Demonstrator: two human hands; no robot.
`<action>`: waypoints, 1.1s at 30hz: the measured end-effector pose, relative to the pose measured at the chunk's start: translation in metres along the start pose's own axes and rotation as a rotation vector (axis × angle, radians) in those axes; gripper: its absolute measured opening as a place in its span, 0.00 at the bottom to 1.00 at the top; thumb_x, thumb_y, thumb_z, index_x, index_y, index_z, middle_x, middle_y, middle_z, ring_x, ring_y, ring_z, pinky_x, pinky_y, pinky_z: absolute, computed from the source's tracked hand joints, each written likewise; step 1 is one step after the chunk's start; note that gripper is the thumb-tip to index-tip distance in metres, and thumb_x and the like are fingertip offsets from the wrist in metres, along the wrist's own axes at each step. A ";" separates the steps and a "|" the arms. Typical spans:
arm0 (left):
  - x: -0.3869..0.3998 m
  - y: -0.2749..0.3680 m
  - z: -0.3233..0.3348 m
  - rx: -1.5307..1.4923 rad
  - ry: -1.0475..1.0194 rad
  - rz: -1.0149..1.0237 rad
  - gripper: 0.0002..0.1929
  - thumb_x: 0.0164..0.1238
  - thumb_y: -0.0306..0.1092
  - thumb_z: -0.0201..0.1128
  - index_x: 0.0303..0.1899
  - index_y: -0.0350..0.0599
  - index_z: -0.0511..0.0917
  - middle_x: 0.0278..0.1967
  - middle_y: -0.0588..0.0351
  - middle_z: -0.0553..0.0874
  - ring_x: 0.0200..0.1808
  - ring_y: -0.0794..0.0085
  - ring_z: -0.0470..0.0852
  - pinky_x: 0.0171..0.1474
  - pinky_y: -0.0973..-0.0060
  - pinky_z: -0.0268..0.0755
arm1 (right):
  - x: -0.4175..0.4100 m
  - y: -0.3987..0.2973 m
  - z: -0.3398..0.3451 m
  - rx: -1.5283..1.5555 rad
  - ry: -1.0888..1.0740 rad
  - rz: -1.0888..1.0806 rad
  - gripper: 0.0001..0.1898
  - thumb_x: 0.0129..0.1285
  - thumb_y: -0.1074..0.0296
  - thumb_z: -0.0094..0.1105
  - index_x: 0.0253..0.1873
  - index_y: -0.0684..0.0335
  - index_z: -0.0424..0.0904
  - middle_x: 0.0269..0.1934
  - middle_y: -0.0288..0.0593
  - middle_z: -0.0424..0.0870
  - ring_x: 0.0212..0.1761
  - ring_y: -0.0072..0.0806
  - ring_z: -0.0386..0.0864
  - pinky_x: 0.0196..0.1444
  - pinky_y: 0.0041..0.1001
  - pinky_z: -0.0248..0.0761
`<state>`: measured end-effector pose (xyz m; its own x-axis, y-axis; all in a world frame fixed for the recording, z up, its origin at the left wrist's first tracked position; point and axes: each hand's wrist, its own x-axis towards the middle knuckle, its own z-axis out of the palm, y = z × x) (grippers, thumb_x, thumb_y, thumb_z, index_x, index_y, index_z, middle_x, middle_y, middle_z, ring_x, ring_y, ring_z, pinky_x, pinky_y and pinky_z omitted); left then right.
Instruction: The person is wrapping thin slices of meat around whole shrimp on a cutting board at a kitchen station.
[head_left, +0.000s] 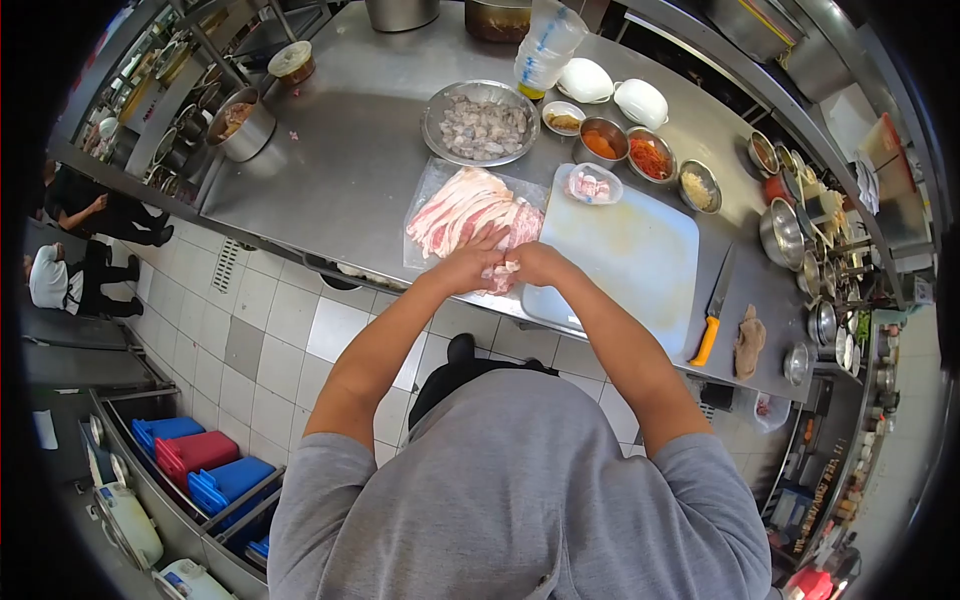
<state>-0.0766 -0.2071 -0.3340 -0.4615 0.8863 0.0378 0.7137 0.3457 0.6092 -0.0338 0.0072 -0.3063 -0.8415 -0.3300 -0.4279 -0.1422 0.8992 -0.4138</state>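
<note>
Streaky slices of raw pork belly (461, 204) lie overlapping on a clear plastic sheet (415, 244) near the counter's front edge. My left hand (474, 266) rests on the near part of the slices, fingers stretched over them; whether it grips any is unclear. Close against it, my right hand (538, 264) is curled with a pinch of the meat at its fingertips. To the right is a pale cutting board (637, 262), stained in the middle. At its far left corner sits a small clear plastic container (592, 184) with pieces of pinkish meat.
Behind the meat stands a steel bowl (480, 124) of greyish raw pieces. Bowls of orange paste (600, 142), red shreds (649, 159) and chopped pale bits (699, 187) line the board's far side. An orange-handled knife (712, 307) and brown cloth (748, 343) lie right. Two people (82, 277) stand far left.
</note>
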 end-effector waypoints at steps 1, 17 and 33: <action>-0.001 -0.001 0.001 0.018 0.011 -0.012 0.28 0.50 0.40 0.80 0.55 0.49 0.81 0.82 0.47 0.56 0.84 0.48 0.46 0.82 0.42 0.31 | -0.001 -0.001 0.000 0.021 0.018 -0.017 0.21 0.56 0.54 0.74 0.53 0.53 0.88 0.47 0.47 0.89 0.52 0.46 0.86 0.53 0.43 0.79; -0.014 0.009 0.008 -0.019 0.134 0.006 0.21 0.55 0.35 0.78 0.51 0.43 0.82 0.80 0.46 0.62 0.83 0.43 0.51 0.81 0.45 0.41 | -0.001 0.032 -0.013 0.171 -0.089 -0.204 0.20 0.55 0.58 0.77 0.51 0.58 0.86 0.44 0.47 0.89 0.45 0.41 0.86 0.49 0.39 0.77; 0.045 0.073 -0.064 -0.351 0.488 -0.063 0.25 0.65 0.40 0.75 0.60 0.41 0.82 0.50 0.48 0.88 0.48 0.61 0.84 0.54 0.67 0.76 | -0.057 0.008 -0.135 0.591 -0.097 0.019 0.16 0.66 0.61 0.68 0.55 0.60 0.83 0.42 0.34 0.88 0.41 0.21 0.83 0.43 0.24 0.76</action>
<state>-0.0793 -0.1623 -0.2370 -0.7450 0.5950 0.3017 0.4989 0.1965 0.8441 -0.0569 0.0722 -0.1769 -0.7856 -0.3653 -0.4995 0.2095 0.6025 -0.7701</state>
